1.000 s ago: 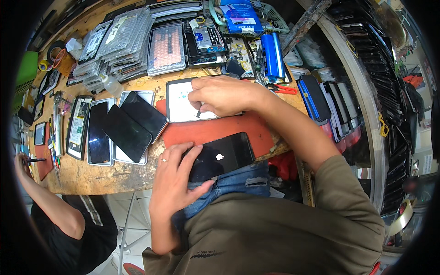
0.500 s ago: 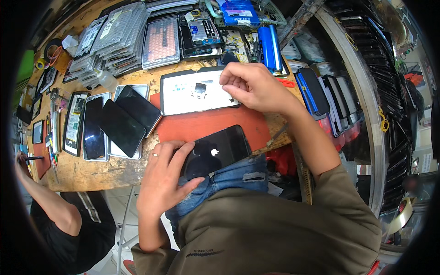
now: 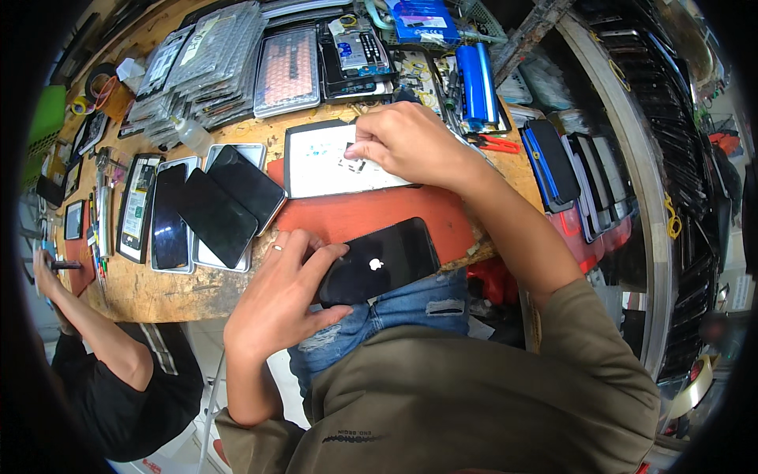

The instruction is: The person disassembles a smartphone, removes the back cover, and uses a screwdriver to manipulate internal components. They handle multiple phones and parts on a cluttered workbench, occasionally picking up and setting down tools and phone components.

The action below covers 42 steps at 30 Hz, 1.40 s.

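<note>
A black smartphone [image 3: 399, 257] with a white logo lit on its screen lies at the near edge of the orange-red mat [image 3: 339, 213]. My left hand [image 3: 278, 296] grips its left end, with the fingertips at the far corner and the thumb along the near edge. Beyond it, my right hand [image 3: 407, 142] reaches over a shallow white tray [image 3: 312, 178] with a dark rim. Its thumb and forefinger are pinched together at a few small dark pieces there; what they hold is too small to make out.
Several dark phone screens [image 3: 217, 217] lie in white trays at the left. Stacked bubble-wrapped packs [image 3: 209, 63], a small dropper bottle [image 3: 192, 136] and blue rolls [image 3: 472, 87] stand behind. Red-handled pliers [image 3: 499, 144] lie at right. A co-worker's arm [image 3: 103, 332] shows at far left.
My right hand has moved left and down onto the small pieces in the white tray. The left hand stays on the smartphone. The whole view has shifted slightly.
</note>
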{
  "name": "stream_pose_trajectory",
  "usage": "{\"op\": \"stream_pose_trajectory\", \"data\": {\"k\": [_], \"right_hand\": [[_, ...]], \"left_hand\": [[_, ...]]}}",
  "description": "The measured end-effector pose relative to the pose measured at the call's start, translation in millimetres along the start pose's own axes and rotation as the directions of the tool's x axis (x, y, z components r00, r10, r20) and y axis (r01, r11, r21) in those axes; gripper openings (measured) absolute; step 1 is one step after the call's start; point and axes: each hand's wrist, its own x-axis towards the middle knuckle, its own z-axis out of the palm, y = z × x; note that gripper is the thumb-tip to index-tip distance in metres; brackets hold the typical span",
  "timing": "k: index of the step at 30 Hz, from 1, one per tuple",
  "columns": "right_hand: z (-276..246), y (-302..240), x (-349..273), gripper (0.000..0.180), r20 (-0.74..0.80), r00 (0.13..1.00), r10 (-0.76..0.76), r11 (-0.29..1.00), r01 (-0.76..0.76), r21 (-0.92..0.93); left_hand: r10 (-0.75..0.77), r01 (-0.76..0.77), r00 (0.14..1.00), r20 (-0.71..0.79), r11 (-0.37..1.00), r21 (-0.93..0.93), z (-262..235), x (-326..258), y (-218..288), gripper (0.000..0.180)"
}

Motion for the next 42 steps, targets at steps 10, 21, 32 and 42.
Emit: {"op": "stream_pose_trajectory", "data": {"k": [10,21,32,42], "right_hand": [[8.3,2.7,-12.8,0.011,0.102,0.957,-0.270,0.941,0.285,-0.181],[0.0,4.4,7.7,0.016,0.317,0.930,-0.189,0.962,0.239,-0.129],[-21.5,14.8,-12.4,0.011,-0.056,0.997,-0.048,0.975,0.059,0.213],[-41.2,4.7,-119.4,0.022,-0.215,0.921,0.326,0.673,-0.067,0.736]], "left_hand": [[0.045,-0.047,0.998,0.044,0.997,0.054,-5.6,5.1,-10.7,0.073],[0.071,-0.088,0.988,-0.135,0.988,-0.125,-0.4,-2.2,-17.0,0.037],[-0.148,0.011,0.931,-0.334,0.924,-0.381,23.4,1.5,-22.7,0.036],[-0.131,-0.029,0.832,-0.540,0.960,-0.278,43.9,9.8,-21.7,0.033]]}}
